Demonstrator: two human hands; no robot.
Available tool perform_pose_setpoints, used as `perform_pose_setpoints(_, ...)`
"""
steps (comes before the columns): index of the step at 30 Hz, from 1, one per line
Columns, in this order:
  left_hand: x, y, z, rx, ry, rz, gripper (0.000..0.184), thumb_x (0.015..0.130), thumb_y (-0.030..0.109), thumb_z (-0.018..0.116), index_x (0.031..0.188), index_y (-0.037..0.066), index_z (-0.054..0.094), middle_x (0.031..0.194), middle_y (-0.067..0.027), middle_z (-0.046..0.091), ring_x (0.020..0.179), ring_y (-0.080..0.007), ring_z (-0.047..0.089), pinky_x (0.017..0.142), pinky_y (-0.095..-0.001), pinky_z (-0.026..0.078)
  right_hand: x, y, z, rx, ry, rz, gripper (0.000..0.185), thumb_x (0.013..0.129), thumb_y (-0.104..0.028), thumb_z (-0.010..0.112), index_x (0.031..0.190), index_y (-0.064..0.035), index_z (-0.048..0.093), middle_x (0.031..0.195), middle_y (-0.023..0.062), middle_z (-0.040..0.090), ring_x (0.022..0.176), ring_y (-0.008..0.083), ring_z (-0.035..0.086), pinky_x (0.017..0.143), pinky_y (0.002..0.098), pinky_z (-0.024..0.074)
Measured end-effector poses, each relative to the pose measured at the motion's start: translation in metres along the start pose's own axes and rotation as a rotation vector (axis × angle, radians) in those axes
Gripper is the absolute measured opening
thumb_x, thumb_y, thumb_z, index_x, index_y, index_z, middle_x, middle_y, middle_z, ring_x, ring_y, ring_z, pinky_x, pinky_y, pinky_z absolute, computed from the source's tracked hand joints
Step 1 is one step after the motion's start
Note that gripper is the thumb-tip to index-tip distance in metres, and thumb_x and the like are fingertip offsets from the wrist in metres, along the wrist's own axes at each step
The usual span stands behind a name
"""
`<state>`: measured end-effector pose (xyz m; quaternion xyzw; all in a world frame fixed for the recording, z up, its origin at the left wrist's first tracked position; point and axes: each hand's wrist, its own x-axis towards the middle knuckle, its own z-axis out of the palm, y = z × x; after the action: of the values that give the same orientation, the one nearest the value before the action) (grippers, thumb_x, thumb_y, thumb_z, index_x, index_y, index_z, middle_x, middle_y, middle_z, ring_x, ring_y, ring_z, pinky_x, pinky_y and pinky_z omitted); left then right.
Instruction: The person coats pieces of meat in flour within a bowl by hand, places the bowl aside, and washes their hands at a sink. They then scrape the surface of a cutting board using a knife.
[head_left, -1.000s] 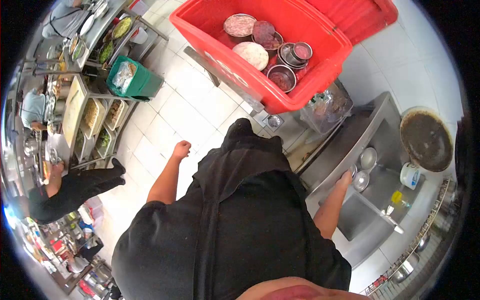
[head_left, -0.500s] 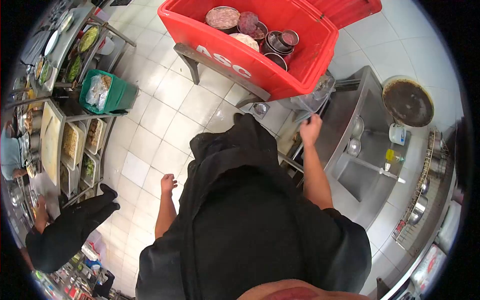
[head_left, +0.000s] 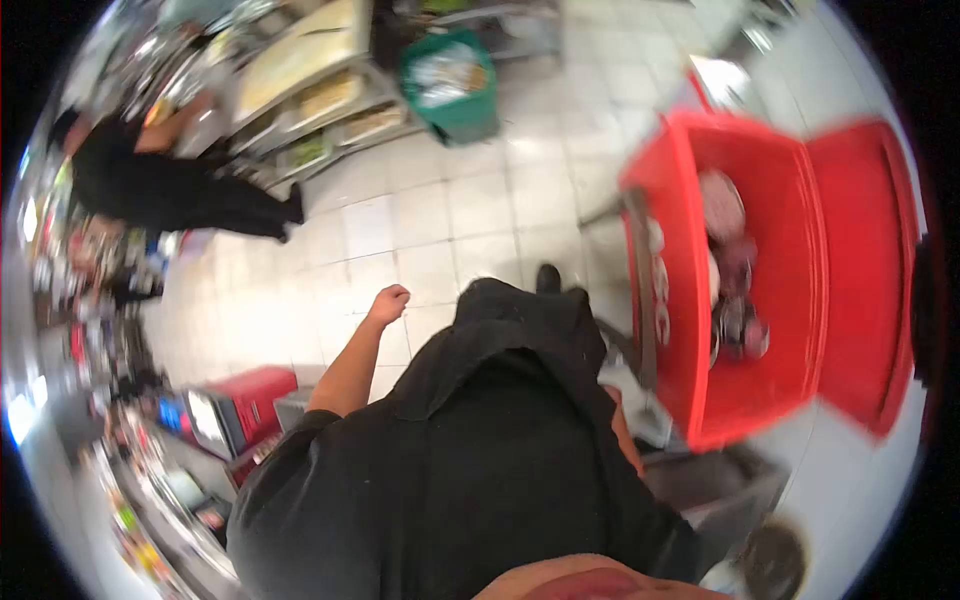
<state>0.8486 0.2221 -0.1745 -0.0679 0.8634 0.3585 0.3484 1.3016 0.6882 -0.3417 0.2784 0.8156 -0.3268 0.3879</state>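
Note:
My left hand (head_left: pixel 390 303) hangs over the tiled floor at my left side, with its fingers curled in and nothing seen in them. Of my right arm only a strip of forearm (head_left: pixel 622 435) shows beside my black apron; the hand itself is hidden. That arm is nearest to a large red bin (head_left: pixel 815 330) on a stand, with its lid (head_left: pixel 865 280) swung back. Inside the bin are several round metal containers, one with a pinkish content (head_left: pixel 722 205), others with dark red contents (head_left: pixel 738 262).
A green bin (head_left: pixel 470 115) holding plastic bags stands at the shelf rack with trays (head_left: pixel 330 95). At the left, a person in black (head_left: pixel 170 185) works at a counter. A red box-shaped appliance (head_left: pixel 250 395) is behind my left. A grey sink unit (head_left: pixel 720 490) lies lower right.
My view has swung left, so the red bin now sits at the right and the sink is mostly out of sight. My right hand has dropped from near the sink's edge to out of view.

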Motion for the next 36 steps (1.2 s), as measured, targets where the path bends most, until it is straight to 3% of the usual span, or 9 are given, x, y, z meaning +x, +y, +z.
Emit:
perform_pose_setpoints(4, -0.009, 0.012, -0.033, -0.094, 0.209, -0.014, 0.018, 0.083, 0.019, 0.058, 0.088, 0.003, 0.063, 0.067, -0.0042, 0.060, 0.057, -0.0129, 0.055, 0.054, -0.0303, 0.048, 0.042, -0.077, -0.082, 0.379, -0.038, 0.166, 0.023, 0.083, -0.018, 0.056, 0.098, -0.0041, 0.067, 0.083, 0.0131, 0.066, 0.076, 0.0279, 0.063, 0.066, 0.0405, 0.0482)
perform_pose_setpoints(11, -0.034, -0.050, -0.022, -0.106, 0.333, -0.160, 0.025, 0.081, 0.024, 0.057, 0.088, 0.001, 0.065, 0.078, -0.0149, 0.066, 0.074, -0.0257, 0.064, 0.070, -0.0362, 0.050, 0.064, -0.232, -0.211, 0.445, -0.004, 0.181, 0.023, 0.087, -0.015, 0.054, 0.095, 0.0028, 0.067, 0.075, 0.0081, 0.064, 0.072, 0.0194, 0.061, 0.062, 0.0363, 0.0441)
perform_pose_setpoints(12, -0.044, -0.053, -0.018, -0.131, 0.329, -0.205, 0.026, 0.081, 0.025, 0.057, 0.089, 0.001, 0.065, 0.080, -0.0168, 0.067, 0.079, -0.0277, 0.065, 0.073, -0.0370, 0.050, 0.139, -0.177, -0.170, 0.476, 0.020, 0.109, 0.025, 0.088, -0.015, 0.053, 0.099, 0.0035, 0.066, 0.083, 0.0091, 0.066, 0.076, 0.0185, 0.061, 0.065, 0.0328, 0.0447)
perform_pose_setpoints(15, -0.056, -0.097, -0.002, -0.167, 0.309, -0.332, 0.027, 0.080, 0.024, 0.057, 0.090, 0.001, 0.066, 0.078, -0.0160, 0.066, 0.074, -0.0264, 0.065, 0.069, -0.0377, 0.051, 0.145, -0.216, -0.206, 0.506, -0.036, 0.032, 0.027, 0.087, -0.023, 0.050, 0.102, -0.0033, 0.062, 0.069, 0.0097, 0.058, 0.057, 0.0238, 0.058, 0.049, 0.0361, 0.0459)
perform_pose_setpoints(18, -0.061, -0.126, 0.002, -0.235, 0.273, -0.391, 0.026, 0.079, 0.023, 0.055, 0.089, 0.001, 0.066, 0.074, -0.0152, 0.066, 0.065, -0.0264, 0.065, 0.061, -0.0385, 0.053, 0.189, -0.234, -0.227, 0.471, -0.061, 0.113, 0.025, 0.086, -0.020, 0.049, 0.102, -0.0039, 0.060, 0.066, 0.0080, 0.055, 0.053, 0.0218, 0.055, 0.044, 0.0340, 0.0442)
perform_pose_setpoints(29, 0.037, -0.175, -0.114, -0.611, 0.399, -0.321, 0.017, 0.082, 0.018, 0.054, 0.084, 0.003, 0.063, 0.063, -0.0074, 0.058, 0.051, -0.0168, 0.056, 0.046, -0.0320, 0.048, 0.178, -0.472, -0.257, 0.181, 0.104, -0.239, 0.023, 0.082, -0.019, 0.051, 0.084, -0.0005, 0.063, 0.065, 0.0097, 0.058, 0.054, 0.0189, 0.057, 0.047, 0.0332, 0.0458)
perform_pose_setpoints(32, 0.067, -0.189, -0.163, -0.649, 0.442, -0.259, 0.015, 0.082, 0.016, 0.057, 0.085, 0.004, 0.063, 0.064, -0.0052, 0.058, 0.054, -0.0138, 0.055, 0.046, -0.0302, 0.047, 0.238, -0.495, -0.238, -0.040, 0.214, -0.303, 0.028, 0.079, -0.023, 0.052, 0.084, 0.0015, 0.064, 0.069, 0.0156, 0.063, 0.063, 0.0281, 0.062, 0.061, 0.0394, 0.0495)
perform_pose_setpoints(34, 0.076, -0.197, -0.190, -0.706, 0.470, -0.274, 0.014, 0.083, 0.017, 0.057, 0.086, 0.004, 0.063, 0.064, -0.0045, 0.058, 0.054, -0.0130, 0.054, 0.047, -0.0294, 0.047, 0.292, -0.497, -0.226, 0.068, 0.436, -0.356, 0.031, 0.079, -0.027, 0.053, 0.086, 0.0010, 0.065, 0.075, 0.0201, 0.064, 0.073, 0.0366, 0.063, 0.071, 0.0435, 0.0483)
perform_pose_setpoints(36, 0.082, -0.210, -0.206, -0.762, 0.500, -0.308, 0.014, 0.084, 0.017, 0.056, 0.087, 0.005, 0.062, 0.065, -0.0034, 0.057, 0.054, -0.0121, 0.054, 0.046, -0.0279, 0.047, 0.274, -0.561, -0.247, 0.011, 0.481, -0.392, 0.029, 0.081, -0.026, 0.054, 0.084, 0.0008, 0.065, 0.081, 0.0224, 0.064, 0.078, 0.0390, 0.063, 0.071, 0.0456, 0.0475)
